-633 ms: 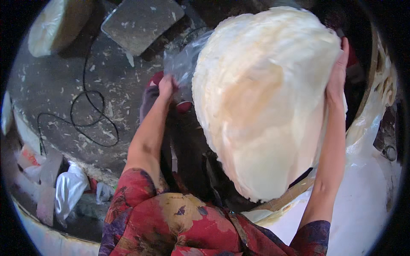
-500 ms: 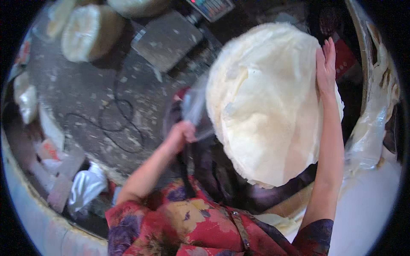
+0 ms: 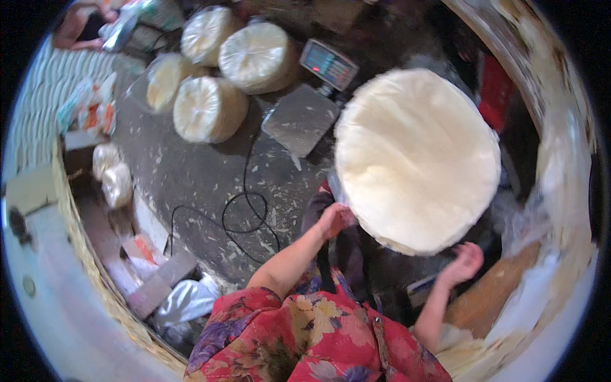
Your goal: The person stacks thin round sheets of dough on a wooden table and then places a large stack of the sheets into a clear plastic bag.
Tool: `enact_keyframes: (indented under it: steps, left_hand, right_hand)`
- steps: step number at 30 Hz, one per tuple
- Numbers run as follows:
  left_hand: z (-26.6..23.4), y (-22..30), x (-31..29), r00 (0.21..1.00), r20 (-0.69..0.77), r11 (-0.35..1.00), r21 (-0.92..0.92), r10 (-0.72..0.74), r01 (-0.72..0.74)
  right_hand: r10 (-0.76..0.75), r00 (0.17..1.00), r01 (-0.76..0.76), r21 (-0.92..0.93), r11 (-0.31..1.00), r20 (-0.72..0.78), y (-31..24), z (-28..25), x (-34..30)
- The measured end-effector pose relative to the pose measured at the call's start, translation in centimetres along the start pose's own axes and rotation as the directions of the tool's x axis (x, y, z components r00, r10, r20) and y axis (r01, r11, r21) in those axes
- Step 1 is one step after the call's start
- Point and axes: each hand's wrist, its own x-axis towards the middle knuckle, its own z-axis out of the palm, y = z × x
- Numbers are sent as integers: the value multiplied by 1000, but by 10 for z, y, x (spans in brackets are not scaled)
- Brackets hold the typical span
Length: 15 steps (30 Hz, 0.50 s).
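A thick round stack of thin cream-coloured sheets point(image 3: 417, 162) sits in front of me, its top slightly wavy. At its lower left edge, my left hand point(image 3: 335, 219) is closed on a clear plastic bag point(image 3: 338, 186), of which only a narrow strip shows beside the stack. Just below the stack's near right edge is my right hand point(image 3: 463, 262). Its fingers are loosely bent and apart, with nothing in them. The underside of the stack is hidden.
Several wrapped round stacks point(image 3: 207, 109) stand on the dark floor at the far left. Beside them are a scale platform point(image 3: 300, 121) and its display point(image 3: 328, 65). A black cable point(image 3: 245, 210) loops across the floor. Another person point(image 3: 79, 28) is at the far left corner.
The stack now looks rounder and flatter on top. My right hand has come off its right side, down to the near edge. My left hand has moved in against the stack with the bag.
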Motion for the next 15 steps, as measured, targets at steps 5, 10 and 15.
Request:
enact_keyframes:
  steps: [5,10,15]
  left_hand:
    - [-8,-13,9,996,66,993,92,66,-72]
    - [12,-11,4,991,95,983,152,93,-107]
    - [21,3,-9,998,36,987,148,54,-59]
  right_hand:
    - [713,502,-802,-45,595,489,102,17,-122]
    - [432,561,-714,150,684,706,166,96,-159]
    - [585,395,-919,300,257,708,114,142,-144]
